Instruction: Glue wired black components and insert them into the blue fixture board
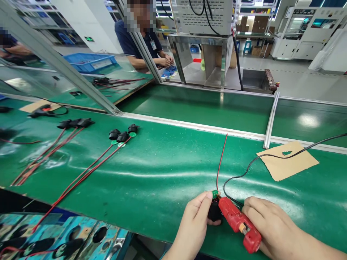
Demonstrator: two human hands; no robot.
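Black round part (214,212) with a small green piece (215,194) on top, held near the front edge of a green surface (168,159), right of centre. The fingers of the left hand (196,218) are pinched around it, thumb pressed to the green piece. A thin red wire (222,162) runs from the part away across the surface. The fingers of the right hand (267,218) are curled around a red corded tool (238,224), apparently a glue gun; how firmly, and whether the trigger is pressed, cannot be told. Its tip reaches the green piece, seemingly just beside the left thumb.

If that tip is hot, a small slip by either hand could burn the thumb or mark the red wire at its root. A loose pinch might let the green piece tilt. The tool's black cord (245,172) loops close to the wire and crosses a cardboard sheet (288,162); a snag there could pull the tip off its spot.
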